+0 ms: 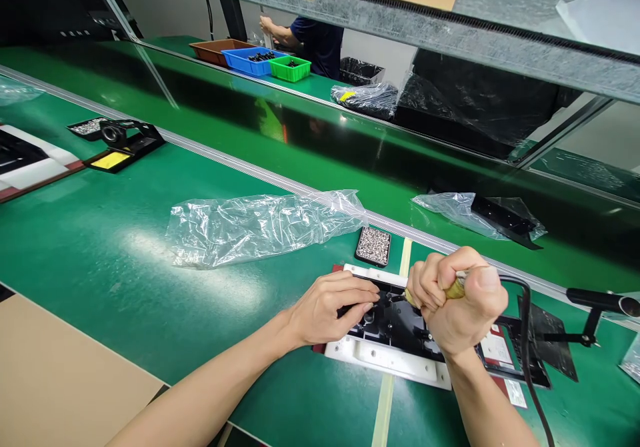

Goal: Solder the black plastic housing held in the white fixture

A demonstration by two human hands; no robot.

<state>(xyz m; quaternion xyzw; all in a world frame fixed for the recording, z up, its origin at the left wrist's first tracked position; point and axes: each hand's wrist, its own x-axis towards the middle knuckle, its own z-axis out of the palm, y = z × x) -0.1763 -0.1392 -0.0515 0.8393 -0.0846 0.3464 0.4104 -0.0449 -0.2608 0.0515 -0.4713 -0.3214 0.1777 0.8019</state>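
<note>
A brass-tipped tool with a black cable is gripped in the closed right hand. A glossy black moulded part, seated in a white rectangular fixture near the green counter's front edge, is pressed by the flattened left hand. The tool's tip is hidden by fingers. Crinkled clear plastic is spread behind.

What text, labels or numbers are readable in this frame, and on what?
None readable.
White labels on the black part beside the right hand: print too small and blurred.
White label near the right wrist: blurred.
Yellow pad on the black stand at left: no text visible.
</note>
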